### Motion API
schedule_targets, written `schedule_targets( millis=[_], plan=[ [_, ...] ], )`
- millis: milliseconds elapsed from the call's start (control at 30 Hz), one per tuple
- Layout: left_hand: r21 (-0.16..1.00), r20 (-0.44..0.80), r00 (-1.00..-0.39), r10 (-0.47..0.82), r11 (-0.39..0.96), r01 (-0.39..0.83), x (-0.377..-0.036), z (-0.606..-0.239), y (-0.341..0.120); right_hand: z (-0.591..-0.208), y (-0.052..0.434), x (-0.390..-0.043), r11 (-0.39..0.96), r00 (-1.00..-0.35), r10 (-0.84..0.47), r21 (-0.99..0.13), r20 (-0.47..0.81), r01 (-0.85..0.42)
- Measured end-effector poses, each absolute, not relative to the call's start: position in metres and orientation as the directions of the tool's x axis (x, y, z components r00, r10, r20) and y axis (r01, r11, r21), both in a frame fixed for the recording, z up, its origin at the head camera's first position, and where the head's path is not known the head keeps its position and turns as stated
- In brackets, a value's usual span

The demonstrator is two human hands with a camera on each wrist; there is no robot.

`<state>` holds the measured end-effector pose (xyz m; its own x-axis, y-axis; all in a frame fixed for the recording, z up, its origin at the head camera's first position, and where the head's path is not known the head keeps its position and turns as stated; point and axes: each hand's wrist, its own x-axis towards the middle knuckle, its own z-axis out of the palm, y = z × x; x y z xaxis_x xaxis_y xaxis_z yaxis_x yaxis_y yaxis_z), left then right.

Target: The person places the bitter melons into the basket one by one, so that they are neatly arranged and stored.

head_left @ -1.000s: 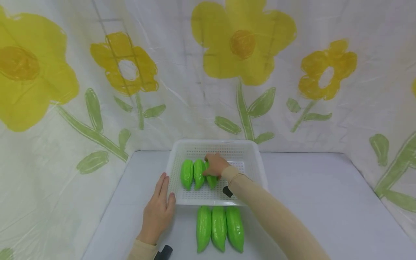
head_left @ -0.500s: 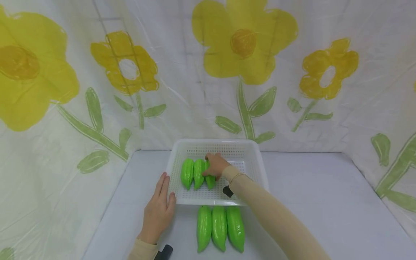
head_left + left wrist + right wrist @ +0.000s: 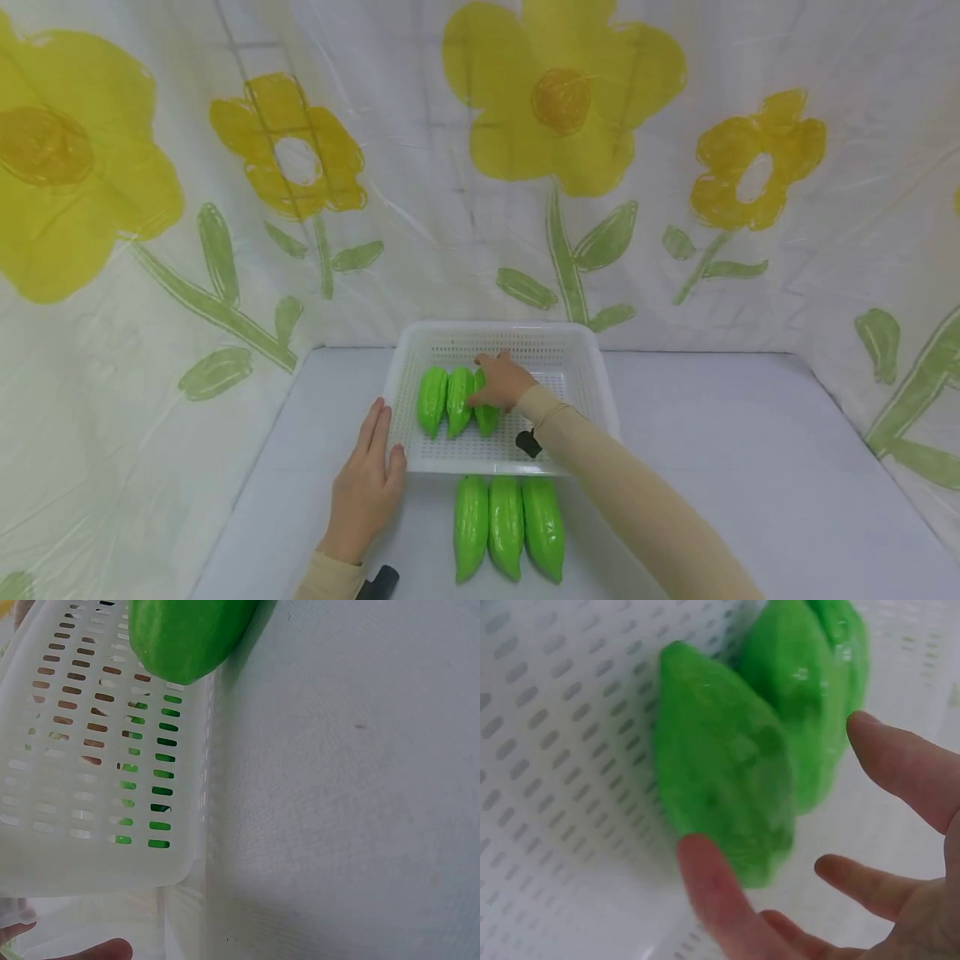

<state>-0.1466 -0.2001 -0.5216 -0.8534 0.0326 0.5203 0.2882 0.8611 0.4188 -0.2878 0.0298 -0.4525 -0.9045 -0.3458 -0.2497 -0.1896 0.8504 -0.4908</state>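
A white perforated plastic basket [image 3: 495, 467] holds three long, glossy green fruit-like pieces lying side by side. My right hand [image 3: 507, 382] is inside it, over the rightmost basket piece [image 3: 487, 422]. In the right wrist view the fingers and thumb are spread around that green piece [image 3: 720, 765], and one fingertip overlaps its end; contact cannot be made out. My left hand [image 3: 365, 487] rests at the basket's left side with straight fingers. The left wrist view shows the basket's slotted wall [image 3: 82, 750] and part of that hand's thumb [image 3: 105, 950].
Three more green pieces [image 3: 506, 529] lie in a row on the white tabletop [image 3: 712, 450], in front of the basket. Behind stands a white curtain [image 3: 420, 242] with painted yellow flowers. A black device [image 3: 378, 582] sits at the left wrist.
My right hand has shifted slightly right and its fingers look a little more spread over the rightmost piece in the basket. The left hand and basket stay put.
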Motion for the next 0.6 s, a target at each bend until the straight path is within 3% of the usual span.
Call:
schedule_targets(
  millis=[600],
  plan=[
    [0.426, 0.514, -0.858, 0.020, 0.862, 0.275, -0.147, -0.524, -0.199, -0.383, 0.050, -0.238, 0.831, -0.936, -0.351, -0.459, 0.003, -0.314]
  ],
)
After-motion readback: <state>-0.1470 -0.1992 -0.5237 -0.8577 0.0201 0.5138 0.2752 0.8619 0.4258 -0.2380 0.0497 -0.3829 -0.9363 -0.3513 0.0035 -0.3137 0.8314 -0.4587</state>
